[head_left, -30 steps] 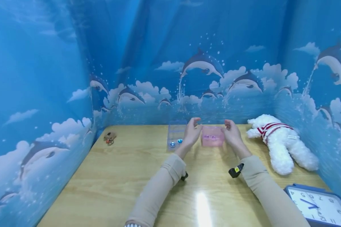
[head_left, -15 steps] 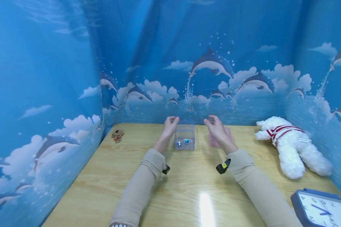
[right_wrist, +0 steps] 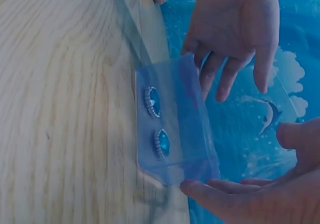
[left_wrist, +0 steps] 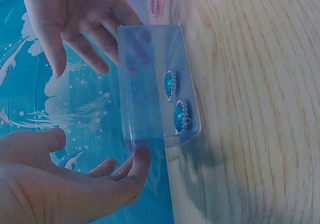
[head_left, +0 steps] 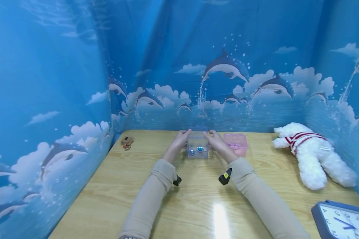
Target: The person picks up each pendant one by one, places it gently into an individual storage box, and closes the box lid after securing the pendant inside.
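A see-through bluish box (head_left: 198, 154) stands on the table, with two blue gems (right_wrist: 162, 142) edged in silver beads on its bottom. A faint bluish panel (head_left: 201, 128) shows behind it. My left hand (head_left: 180, 139) is at the box's left side; in the left wrist view the left hand (left_wrist: 85, 179) has its fingertips against the wall, fingers loosely extended. At the other side, my right hand (head_left: 217, 142) touches the box; the right wrist view shows the right hand (right_wrist: 265, 189) with extended fingers and the thumb apart. A pink see-through box (head_left: 240, 146) sits just right of it.
A white plush toy (head_left: 309, 156) with a red-striped top lies at the right. Nearer to me is a blue-framed clock (head_left: 342, 219). A small brown trinket (head_left: 127, 142) lies at the far left. Dolphin-printed curtains (head_left: 209, 83) enclose the table (head_left: 155, 156).
Both hands have left the pink box, moved left and come in on either side of the bluish box. The head view has turned slightly left.
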A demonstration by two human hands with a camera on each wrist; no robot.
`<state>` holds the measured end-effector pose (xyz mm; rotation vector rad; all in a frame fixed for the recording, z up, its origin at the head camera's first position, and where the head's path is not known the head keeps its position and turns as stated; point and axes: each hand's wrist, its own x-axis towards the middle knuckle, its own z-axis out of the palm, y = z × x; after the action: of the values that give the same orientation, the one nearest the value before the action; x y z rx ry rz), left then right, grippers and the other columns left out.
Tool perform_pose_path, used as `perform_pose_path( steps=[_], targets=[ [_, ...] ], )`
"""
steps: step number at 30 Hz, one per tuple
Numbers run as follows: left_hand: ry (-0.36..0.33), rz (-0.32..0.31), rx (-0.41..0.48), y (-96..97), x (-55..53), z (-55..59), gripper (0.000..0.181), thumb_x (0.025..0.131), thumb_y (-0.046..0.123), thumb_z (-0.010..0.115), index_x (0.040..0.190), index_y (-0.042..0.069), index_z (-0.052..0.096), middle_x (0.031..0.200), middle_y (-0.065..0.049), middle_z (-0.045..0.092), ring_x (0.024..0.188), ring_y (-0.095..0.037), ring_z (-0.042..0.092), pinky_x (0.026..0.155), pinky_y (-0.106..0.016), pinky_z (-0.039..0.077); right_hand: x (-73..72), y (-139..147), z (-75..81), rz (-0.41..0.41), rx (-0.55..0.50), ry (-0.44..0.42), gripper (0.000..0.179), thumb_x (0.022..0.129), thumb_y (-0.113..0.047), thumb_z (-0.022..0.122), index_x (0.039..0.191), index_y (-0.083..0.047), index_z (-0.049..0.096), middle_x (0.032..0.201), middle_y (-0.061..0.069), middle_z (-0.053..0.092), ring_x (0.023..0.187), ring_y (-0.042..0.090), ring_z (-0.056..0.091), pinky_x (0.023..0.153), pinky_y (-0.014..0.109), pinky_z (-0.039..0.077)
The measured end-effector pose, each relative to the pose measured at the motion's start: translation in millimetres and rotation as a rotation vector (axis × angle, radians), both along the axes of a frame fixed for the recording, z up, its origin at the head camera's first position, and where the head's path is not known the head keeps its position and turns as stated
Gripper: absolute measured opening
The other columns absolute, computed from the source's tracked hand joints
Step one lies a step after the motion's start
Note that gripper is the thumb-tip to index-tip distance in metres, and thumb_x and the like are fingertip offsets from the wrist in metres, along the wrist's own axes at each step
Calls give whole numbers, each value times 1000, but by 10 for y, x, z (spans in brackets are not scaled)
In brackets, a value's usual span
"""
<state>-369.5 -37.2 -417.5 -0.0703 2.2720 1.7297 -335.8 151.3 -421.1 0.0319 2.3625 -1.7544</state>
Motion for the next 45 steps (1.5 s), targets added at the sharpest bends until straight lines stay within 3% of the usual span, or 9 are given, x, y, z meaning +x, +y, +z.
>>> perform_pose_path(
  steps=[6,12,15,18,29,34,38,41,45],
  targets=[
    [2,-8,35,9,6,7,79,109,53,48,166,3,24,172,-21,28,155,-40,37,128,-52,39,6,-40,-12,-29,-38,17,81,111,-48,44,168,-3,7,172,29,19,152,47,37,120,60,45],
    [19,2,50,25,-32,-6,84,107,57,49,168,7,19,173,-21,25,156,-41,36,127,-54,40,-4,-60,-32,-78,-59,24,83,111,-52,42,168,-6,4,156,29,38,99,24,57,110,55,54],
    [26,8,86,37,-46,14,83,108,59,44,168,8,17,173,-22,25,156,-43,35,127,-56,38,-19,-61,-18,-80,-100,7,82,111,-57,34,169,-8,1,162,29,33,124,37,59,117,60,49],
    [28,-2,122,49,-69,36,84,108,65,34,169,9,17,171,-24,29,154,-45,37,127,-57,38,-44,-62,14,-83,-160,-14,80,110,-62,22,170,-11,2,172,27,19,155,52,31,125,67,36],
    [57,47,232,104,-138,16,79,110,61,31,164,4,29,167,-29,34,151,-50,40,126,-57,39,-125,-58,45,-140,-326,-29,77,111,-59,24,170,-16,1,174,26,12,161,53,13,132,69,14],
    [106,109,219,133,-105,-34,70,111,50,41,156,-4,37,157,-30,44,143,-47,48,124,-53,43,-114,-72,17,-161,-307,-10,68,112,-52,31,161,-7,17,169,26,20,161,48,20,132,66,20],
    [133,139,169,148,-107,-65,47,111,37,46,137,-2,50,121,-17,57,104,-26,57,103,-44,53,-138,-82,-37,-192,-221,21,51,114,-40,38,146,-2,30,134,16,43,131,31,48,115,45,48],
    [142,145,152,146,-134,-83,22,106,24,45,111,3,52,92,-3,47,79,-14,41,79,-33,46,-166,-78,-76,-190,-185,36,48,113,-32,38,149,-1,30,113,5,41,95,16,45,86,30,46],
    [158,148,125,149,-156,-119,19,101,13,43,113,2,54,96,-4,53,84,-16,48,81,-31,47,-175,-57,-126,-141,-131,49,57,111,-26,36,162,-2,23,138,18,47,102,23,54,97,38,50]
  ],
)
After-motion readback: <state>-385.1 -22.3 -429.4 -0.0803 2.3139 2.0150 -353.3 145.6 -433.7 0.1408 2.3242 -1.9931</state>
